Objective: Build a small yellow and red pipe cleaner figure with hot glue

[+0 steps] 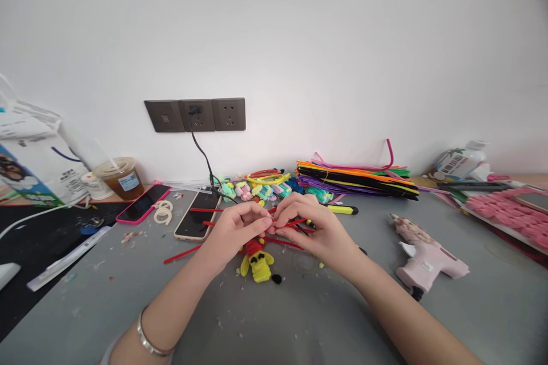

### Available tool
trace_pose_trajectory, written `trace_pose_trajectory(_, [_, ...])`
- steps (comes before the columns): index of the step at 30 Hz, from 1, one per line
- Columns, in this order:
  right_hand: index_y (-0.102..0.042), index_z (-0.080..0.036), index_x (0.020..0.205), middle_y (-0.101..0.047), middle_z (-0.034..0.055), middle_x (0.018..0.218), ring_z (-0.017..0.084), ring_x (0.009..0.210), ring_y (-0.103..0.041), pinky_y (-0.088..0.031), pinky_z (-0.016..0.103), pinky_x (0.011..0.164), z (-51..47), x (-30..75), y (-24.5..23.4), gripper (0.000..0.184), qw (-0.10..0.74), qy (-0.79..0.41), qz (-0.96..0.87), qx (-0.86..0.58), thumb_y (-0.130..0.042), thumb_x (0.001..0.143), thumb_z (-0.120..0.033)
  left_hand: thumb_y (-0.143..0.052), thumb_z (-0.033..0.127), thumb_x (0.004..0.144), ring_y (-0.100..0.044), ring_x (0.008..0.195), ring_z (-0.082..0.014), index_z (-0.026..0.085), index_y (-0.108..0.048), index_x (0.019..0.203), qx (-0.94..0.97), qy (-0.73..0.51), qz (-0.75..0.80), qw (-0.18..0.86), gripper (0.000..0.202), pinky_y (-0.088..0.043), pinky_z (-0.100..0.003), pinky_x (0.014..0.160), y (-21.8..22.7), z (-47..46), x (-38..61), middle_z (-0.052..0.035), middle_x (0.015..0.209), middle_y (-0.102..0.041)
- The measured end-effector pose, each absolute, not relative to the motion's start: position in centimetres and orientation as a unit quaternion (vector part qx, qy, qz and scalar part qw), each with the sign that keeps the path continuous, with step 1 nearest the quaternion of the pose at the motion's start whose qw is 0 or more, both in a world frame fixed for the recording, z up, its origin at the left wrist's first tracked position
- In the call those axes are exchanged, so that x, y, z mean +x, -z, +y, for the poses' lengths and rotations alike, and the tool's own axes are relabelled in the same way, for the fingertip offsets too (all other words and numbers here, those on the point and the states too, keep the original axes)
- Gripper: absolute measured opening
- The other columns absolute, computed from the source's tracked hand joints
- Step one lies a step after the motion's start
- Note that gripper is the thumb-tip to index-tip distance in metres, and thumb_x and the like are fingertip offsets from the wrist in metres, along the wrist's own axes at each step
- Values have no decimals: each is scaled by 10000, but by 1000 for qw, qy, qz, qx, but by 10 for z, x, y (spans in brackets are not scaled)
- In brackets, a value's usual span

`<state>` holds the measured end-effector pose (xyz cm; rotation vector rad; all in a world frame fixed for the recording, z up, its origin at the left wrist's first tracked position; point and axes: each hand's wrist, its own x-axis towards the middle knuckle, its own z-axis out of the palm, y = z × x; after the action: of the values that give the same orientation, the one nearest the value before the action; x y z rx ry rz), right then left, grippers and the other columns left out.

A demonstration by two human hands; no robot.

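My left hand and my right hand meet over the mat, thumbs and fingertips pinched together on a red pipe cleaner. The exact point they grip is partly hidden by the fingers. Just beneath them lies a small pipe-cleaner figure with a yellow head, dark eyes and a red body; its upper part is covered by my hands. Another red pipe cleaner rests on the mat to the left. A black pompom sits beside the yellow head.
Behind my hands are a bundle of coloured pipe cleaners and a plugged-in phone. A pink glue gun lies right. On the left stand a drink cup, a pink-edged phone and a carton.
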<state>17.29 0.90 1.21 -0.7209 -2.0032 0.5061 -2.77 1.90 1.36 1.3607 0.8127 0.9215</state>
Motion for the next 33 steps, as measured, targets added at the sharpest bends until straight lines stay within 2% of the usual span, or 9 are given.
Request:
trace_pose_trajectory(4, [-630, -221, 867, -687, 12, 867, 184, 848, -603, -347, 352, 786, 9, 174, -11, 83, 451, -205, -813, -306, -639, 943, -189, -750, 378, 810, -470, 641, -86, 181, -664, 771, 595, -381, 338, 622, 219, -386, -204, 620, -14, 17, -28, 29, 710, -577])
trace_pose_trajectory(7, [-625, -218, 850, -683, 2, 837, 173, 792, -590, -339, 347, 777, 10, 175, -10, 92, 446, -226, -806, -316, -675, 926, -231, -745, 380, 815, -438, 617, -81, 180, -658, 774, 588, -361, 335, 642, 222, -362, -206, 593, -13, 17, -30, 33, 694, -542])
trace_pose_trajectory(10, [-646, -216, 830, -689, 0, 808, 168, 765, -588, -354, 343, 796, 9, 176, -11, 121, 444, -257, -802, -305, -706, 904, -291, -749, 382, 808, -466, 615, -90, 183, -650, 813, 570, -347, 339, 663, 223, -375, -216, 593, -11, 17, -32, 23, 688, -562])
trace_pose_trajectory(14, [-649, -218, 846, -702, 6, 814, 168, 785, -594, -371, 334, 818, 8, 175, -13, 129, 446, -290, -795, -292, -661, 937, -309, -754, 362, 803, -498, 642, -95, 183, -647, 839, 574, -350, 338, 659, 212, -377, -215, 594, -11, 17, -32, 5, 735, -611])
trace_pose_trajectory(19, [-619, -210, 847, -637, 20, 856, 166, 795, -546, -384, 310, 769, 6, 176, -14, 168, 426, -327, -778, -327, -606, 963, -331, -746, 396, 800, -502, 657, -103, 178, -676, 823, 619, -337, 340, 622, 230, -383, -220, 593, -16, 18, -35, -3, 770, -620])
trace_pose_trajectory(22, [-615, -192, 857, -627, 35, 879, 158, 769, -533, -400, 279, 687, 6, 177, -13, 213, 373, -441, -744, -337, -605, 955, -381, -709, 425, 825, -553, 716, -131, 175, -688, 836, 664, -365, 363, 543, 251, -420, -239, 650, -18, 25, -40, -12, 778, -638])
trace_pose_trajectory(25, [-637, -175, 863, -618, 20, 773, 134, 657, -497, -375, 254, 590, 5, 175, -10, 287, 266, -535, -730, -330, -618, 932, -453, -634, 477, 868, -549, 660, -138, 176, -666, 800, 652, -457, 408, 446, 310, -427, -253, 636, -17, 32, -45, 3, 671, -606])
trace_pose_trajectory(29, [-670, -164, 874, -600, 11, 710, 140, 641, -503, -378, 245, 562, 3, 169, -2, 345, 203, -559, -734, -328, -632, 901, -506, -601, 487, 885, -529, 607, -130, 176, -676, 840, 649, -475, 421, 420, 323, -423, -255, 617, -15, 35, -47, 14, 619, -588])
trace_pose_trajectory(33, [-678, -160, 866, -604, 12, 720, 136, 636, -491, -365, 243, 565, 2, 166, 2, 305, 173, -544, -747, -340, -630, 910, -458, -585, 472, 893, -516, 587, -120, 177, -660, 825, 665, -450, 417, 425, 311, -426, -248, 618, -14, 32, -44, 23, 616, -574])
